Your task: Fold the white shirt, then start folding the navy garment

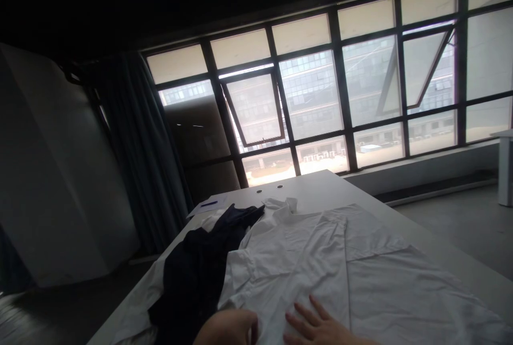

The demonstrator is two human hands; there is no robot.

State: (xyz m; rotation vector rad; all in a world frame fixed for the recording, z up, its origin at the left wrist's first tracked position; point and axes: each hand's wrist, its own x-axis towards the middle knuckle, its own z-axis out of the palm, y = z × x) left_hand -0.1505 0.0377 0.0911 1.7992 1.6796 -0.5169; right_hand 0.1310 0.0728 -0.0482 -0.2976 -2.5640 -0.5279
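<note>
A white shirt (296, 259) lies spread over the table, its collar toward the far end, with wrinkles and a long fold line down its right part. My right hand (320, 326) rests palm down on the lower part of the shirt, fingers spread. Close to the shirt's lower left edge, my left hand (228, 328) is curled, thumb side to the right. Its fingertips are hidden and the frame cuts it off below, so what it pinches does not show. Beside it on the left lies a crumpled dark navy garment (200, 259).
Under the clothes stands a long white table (316, 185) with two round cable holes near its far end. White cloth (140, 302) shows left of the dark garment. A paper with a pen (209, 204) lies at the far left corner. Windows and a dark curtain (136, 147) stand beyond.
</note>
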